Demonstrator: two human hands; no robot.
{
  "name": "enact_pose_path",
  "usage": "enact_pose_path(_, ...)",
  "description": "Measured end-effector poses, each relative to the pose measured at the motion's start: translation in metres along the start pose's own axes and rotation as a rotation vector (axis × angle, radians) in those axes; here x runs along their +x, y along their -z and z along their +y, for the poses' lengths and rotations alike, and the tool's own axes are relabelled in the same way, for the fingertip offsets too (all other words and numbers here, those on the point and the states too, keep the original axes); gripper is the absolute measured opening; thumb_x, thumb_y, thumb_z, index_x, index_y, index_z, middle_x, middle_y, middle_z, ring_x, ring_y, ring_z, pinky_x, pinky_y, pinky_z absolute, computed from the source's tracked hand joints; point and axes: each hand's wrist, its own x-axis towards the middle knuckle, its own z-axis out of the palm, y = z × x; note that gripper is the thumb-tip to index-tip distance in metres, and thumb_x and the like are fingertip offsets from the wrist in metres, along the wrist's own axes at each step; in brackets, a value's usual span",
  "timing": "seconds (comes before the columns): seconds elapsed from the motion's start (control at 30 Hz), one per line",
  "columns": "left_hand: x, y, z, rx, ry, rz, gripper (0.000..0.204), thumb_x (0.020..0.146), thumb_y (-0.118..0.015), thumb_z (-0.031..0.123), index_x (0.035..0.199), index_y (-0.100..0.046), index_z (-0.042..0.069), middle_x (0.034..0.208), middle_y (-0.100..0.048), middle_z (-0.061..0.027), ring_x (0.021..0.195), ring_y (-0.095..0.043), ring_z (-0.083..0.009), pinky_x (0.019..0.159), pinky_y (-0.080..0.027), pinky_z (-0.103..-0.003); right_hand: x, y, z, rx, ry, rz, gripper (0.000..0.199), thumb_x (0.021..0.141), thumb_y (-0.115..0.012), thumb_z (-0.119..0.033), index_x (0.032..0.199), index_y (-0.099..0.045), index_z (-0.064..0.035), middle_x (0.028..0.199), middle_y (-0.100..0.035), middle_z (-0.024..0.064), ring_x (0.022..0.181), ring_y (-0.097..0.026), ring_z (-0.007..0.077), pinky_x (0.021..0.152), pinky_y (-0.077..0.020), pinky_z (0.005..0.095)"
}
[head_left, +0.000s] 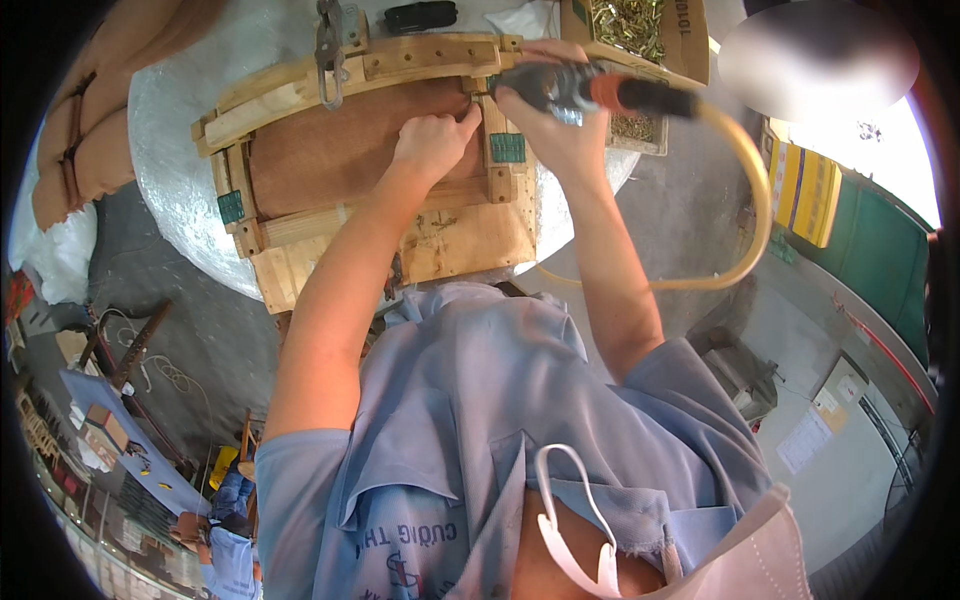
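Note:
A wooden frame (432, 62) with a brown padded panel (340, 150) inside lies on the plastic-wrapped round table before me. My right hand (560, 135) wraps around an air-powered driver (550, 85); its tip points left at the frame's upper right corner. My left hand (437, 142) is at the panel's right end, fingers curled, forefinger and thumb close to the driver's tip. Whatever is pinched there is too small to make out. Green patches (507, 148) sit on the frame's side pieces. A metal clamp (329, 50) grips the far rail.
A yellow air hose (765, 200) loops from the driver down the right side. Boxes of small brass-coloured screws (628, 22) stand at the far right of the table. A black object (420, 16) lies beyond the frame. Brown cushions (95, 130) are stacked at left.

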Motion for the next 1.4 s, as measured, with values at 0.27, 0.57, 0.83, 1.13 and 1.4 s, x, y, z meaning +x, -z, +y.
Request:
enact_pose_path(0.27, 0.0, -0.001, 0.003, -0.049, 0.032, -0.012, 0.053, 0.097, -0.058, 0.014, 0.15, -0.06, 0.018, 0.076, -0.075, -0.0108, 0.069, -0.077, -0.0296, 0.059, -0.062, -0.047, 0.02, -0.009, 0.004, -0.111, -0.094, -0.106, 0.042, 0.077, -0.087, -0.005, 0.116, -0.072, -0.0048, 0.095, -0.078, 0.002, 0.087, -0.072, 0.0089, 0.082, -0.0592, 0.0285)
enact_pose_path(0.57, -0.012, 0.011, 0.005, -0.42, 0.208, 0.286, 0.037, 0.105, -0.056, 0.017, 0.14, -0.069, 0.015, 0.083, -0.077, -0.0137, 0.077, -0.078, -0.0272, 0.068, -0.063, -0.043, 0.0, 0.011, -0.012, 0.03, -0.088, -0.013, 0.047, 0.077, -0.089, -0.007, 0.119, -0.069, -0.0018, 0.101, -0.076, 0.003, 0.096, -0.07, 0.0101, 0.088, -0.0561, 0.0294)
enact_pose_path(0.83, -0.105, 0.047, 0.044, -2.502, 0.603, 0.338, 0.045, 0.117, -0.046, 0.026, 0.153, -0.053, 0.001, 0.144, -0.064, -0.02, 0.133, -0.063, -0.0358, 0.114, -0.054, -0.049, -0.131, 0.077, -0.077, 0.487, -0.175, 0.253, 0.061, 0.076, -0.083, 0.002, 0.132, -0.06, -0.0012, 0.121, -0.072, 0.0165, 0.109, -0.072, 0.0247, 0.101, -0.0575, 0.0395)
enact_pose_path(1.13, -0.133, 0.088, 0.103, -2.485, 0.505, 0.125, 0.052, 0.118, -0.043, 0.033, 0.158, -0.047, 0.0, 0.156, -0.057, -0.0185, 0.143, -0.056, -0.0315, 0.118, -0.051, -0.044, -0.211, 0.091, -0.093, 0.59, -0.187, 0.288, 0.06, 0.079, -0.082, 0.004, 0.133, -0.058, -0.0033, 0.122, -0.071, 0.0165, 0.116, -0.073, 0.0267, 0.101, -0.0599, 0.0408)
enact_pose_path(1.4, -0.138, 0.083, 0.118, -2.458, 0.454, 0.008, 0.05, 0.117, -0.045, 0.031, 0.157, -0.049, 0.001, 0.155, -0.059, -0.0176, 0.143, -0.057, -0.0299, 0.117, -0.051, -0.043, -0.244, 0.105, -0.091, 0.668, -0.194, 0.4, 0.06, 0.079, -0.083, 0.003, 0.133, -0.058, -0.0019, 0.12, -0.073, 0.0165, 0.115, -0.073, 0.0258, 0.098, -0.0611, 0.0404)
